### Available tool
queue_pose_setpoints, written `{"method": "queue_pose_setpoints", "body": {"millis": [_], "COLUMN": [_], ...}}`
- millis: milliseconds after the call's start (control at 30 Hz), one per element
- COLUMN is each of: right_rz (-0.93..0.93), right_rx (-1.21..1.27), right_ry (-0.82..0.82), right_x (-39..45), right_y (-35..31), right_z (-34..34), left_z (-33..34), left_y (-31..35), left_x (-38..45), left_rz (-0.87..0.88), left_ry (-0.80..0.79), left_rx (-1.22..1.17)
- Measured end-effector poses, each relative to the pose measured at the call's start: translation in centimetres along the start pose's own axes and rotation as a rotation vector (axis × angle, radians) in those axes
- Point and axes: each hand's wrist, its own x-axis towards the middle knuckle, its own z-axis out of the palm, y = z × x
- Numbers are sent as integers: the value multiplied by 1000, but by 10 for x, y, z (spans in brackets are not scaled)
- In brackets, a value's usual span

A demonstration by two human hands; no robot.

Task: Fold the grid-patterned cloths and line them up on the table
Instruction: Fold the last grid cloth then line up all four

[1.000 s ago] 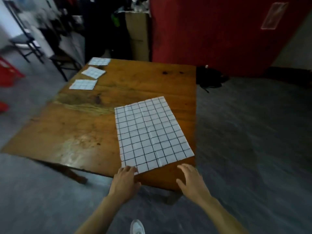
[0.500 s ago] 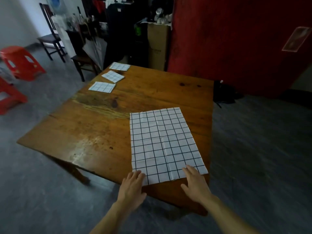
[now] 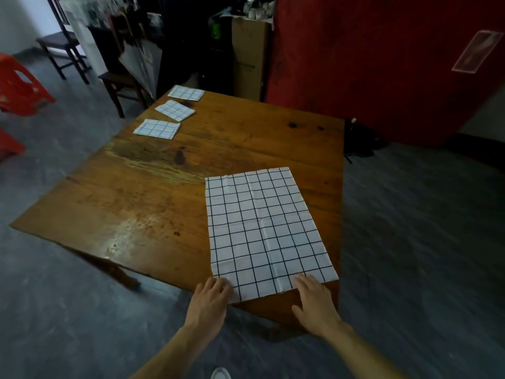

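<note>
A white cloth with a black grid [image 3: 262, 231] lies spread flat on the near right part of the wooden table [image 3: 153, 209]. My left hand [image 3: 209, 302] rests on its near left corner, fingers extended. My right hand [image 3: 314, 303] lies with straight fingers on the near edge towards the right corner. Three folded grid cloths sit in a row along the far left edge: one [image 3: 157, 128], another [image 3: 175, 110] and the farthest [image 3: 186, 92].
Dark wooden chairs [image 3: 120, 83] stand beyond the table's far left corner. Red plastic stools [image 3: 19, 88] are at the left. A cardboard box [image 3: 250, 56] and a red wall [image 3: 382, 64] lie behind. A dark bag [image 3: 358, 138] sits on the floor at the right.
Both hands have moved forward onto the near edge of the spread cloth. The camera has shifted, so the table now appears further right and lower.
</note>
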Motion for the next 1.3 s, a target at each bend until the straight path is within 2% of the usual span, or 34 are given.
{"method": "queue_pose_setpoints", "body": {"millis": [167,467,567,733,1067,1300], "right_rz": [-10,-28,18,35,71,91], "right_rx": [-16,3,52,50,142,189], "right_ry": [23,174,267,325,513,588], "right_x": [-14,-21,-21,-19,-19,-19], "right_y": [7,-8,-10,-9,-25,-28], "right_z": [8,9,-3,-22,-83,-108], "left_z": [-5,-60,-84,-109,-142,-157], "left_y": [-2,-13,-18,-29,-50,-54], "left_x": [-8,-3,-6,-6,16,33], "left_rz": [28,-5,1,-3,-86,-19], "left_ry": [59,165,207,265,264,283], "left_rx": [3,-294,-364,-395,-500,-567]}}
